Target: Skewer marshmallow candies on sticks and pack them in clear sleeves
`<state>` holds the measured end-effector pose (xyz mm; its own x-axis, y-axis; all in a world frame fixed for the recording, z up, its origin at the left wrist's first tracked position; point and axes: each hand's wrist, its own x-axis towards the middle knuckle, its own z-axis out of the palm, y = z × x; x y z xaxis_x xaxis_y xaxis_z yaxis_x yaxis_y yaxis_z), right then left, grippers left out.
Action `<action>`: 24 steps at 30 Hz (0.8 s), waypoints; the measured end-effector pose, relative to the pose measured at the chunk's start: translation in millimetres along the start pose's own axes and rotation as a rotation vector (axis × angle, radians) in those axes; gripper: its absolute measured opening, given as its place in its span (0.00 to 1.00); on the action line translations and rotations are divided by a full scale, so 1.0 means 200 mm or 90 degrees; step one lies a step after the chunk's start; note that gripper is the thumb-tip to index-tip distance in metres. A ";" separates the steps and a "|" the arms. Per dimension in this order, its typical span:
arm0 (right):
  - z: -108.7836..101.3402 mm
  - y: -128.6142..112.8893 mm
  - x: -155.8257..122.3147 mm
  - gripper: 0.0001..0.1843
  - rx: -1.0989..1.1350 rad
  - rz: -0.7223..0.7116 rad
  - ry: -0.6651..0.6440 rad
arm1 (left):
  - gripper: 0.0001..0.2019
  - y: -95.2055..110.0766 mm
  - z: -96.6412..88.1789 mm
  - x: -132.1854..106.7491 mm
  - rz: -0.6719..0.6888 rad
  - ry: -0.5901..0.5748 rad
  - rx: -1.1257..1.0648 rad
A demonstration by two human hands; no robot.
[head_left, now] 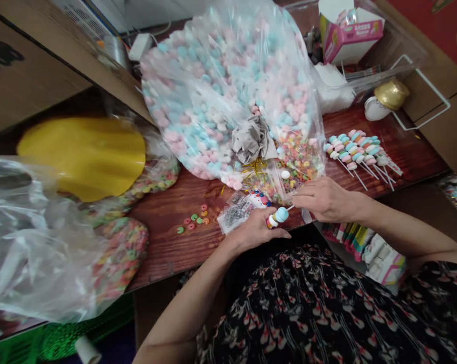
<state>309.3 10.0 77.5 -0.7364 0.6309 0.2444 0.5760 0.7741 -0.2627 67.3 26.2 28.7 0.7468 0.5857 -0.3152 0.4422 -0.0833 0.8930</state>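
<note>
L hand (255, 230) gripping candy skewer (278, 217); R hand (327, 199) pinching its stick (289, 207). Approx 8 more skewers (359, 156) on wood table (167, 253).

We look out from the person's head, tipped forward and steeply down, so a patterned top (307, 308) fills the lower right of the frame. We sit close above the left hand (256, 230) and right hand (327, 199), which meet at a candy stick (279, 216) just below and right of centre. The wooden desk (163, 247) crosses the frame at a slant, rising toward the right. A plastic bag of pastel candies (228, 86) looms near at upper centre, and a cardboard box (23, 65) cuts in at upper left.
</note>
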 end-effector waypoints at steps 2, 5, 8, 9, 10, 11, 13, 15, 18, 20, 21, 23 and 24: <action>-0.01 0.01 0.02 0.11 -0.032 -0.011 -0.039 | 0.18 0.00 0.00 0.00 0.005 -0.005 0.015; -0.04 0.04 0.04 0.12 -0.088 0.005 -0.090 | 0.15 0.00 0.00 0.00 0.016 -0.012 0.009; -0.07 0.05 0.06 0.10 -0.116 0.006 -0.137 | 0.13 0.00 0.00 -0.01 0.033 0.003 0.027; -0.07 0.05 0.07 0.08 -0.120 0.005 -0.148 | 0.13 0.01 0.00 -0.02 0.038 0.009 0.035; -0.08 0.05 0.07 0.07 -0.124 0.004 -0.157 | 0.15 0.01 0.00 -0.02 0.042 0.014 0.041; -0.09 0.05 0.08 0.06 -0.126 0.003 -0.166 | 0.17 0.01 0.00 -0.02 0.045 0.019 0.043; -0.10 0.04 0.08 0.06 -0.129 0.003 -0.186 | 0.23 0.02 0.00 -0.03 0.046 0.026 0.043; -0.11 0.04 0.09 0.06 -0.119 -0.001 -0.211 | 0.27 0.03 0.00 -0.03 0.048 0.023 0.039; -0.12 0.04 0.13 0.03 -0.075 -0.008 -0.261 | 0.31 0.04 0.01 -0.02 0.069 -0.005 0.017; -0.12 0.02 0.16 0.04 -0.044 -0.011 -0.295 | 0.33 0.04 0.01 -0.01 0.090 -0.024 -0.014; -0.12 0.02 0.17 0.04 -0.035 -0.010 -0.309 | 0.33 0.04 0.01 0.00 0.100 -0.033 -0.033; -0.10 0.00 0.19 0.05 -0.028 -0.001 -0.322 | 0.33 0.05 -0.01 0.01 0.116 -0.048 -0.052; -0.10 -0.01 0.19 0.05 -0.028 0.005 -0.323 | 0.33 0.05 -0.02 0.00 0.118 -0.036 -0.042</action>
<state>287.2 34.0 105.0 -0.8049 0.5408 -0.2442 0.5891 0.7776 -0.2199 69.9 29.6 39.7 0.8395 0.5195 -0.1591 0.2623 -0.1311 0.9561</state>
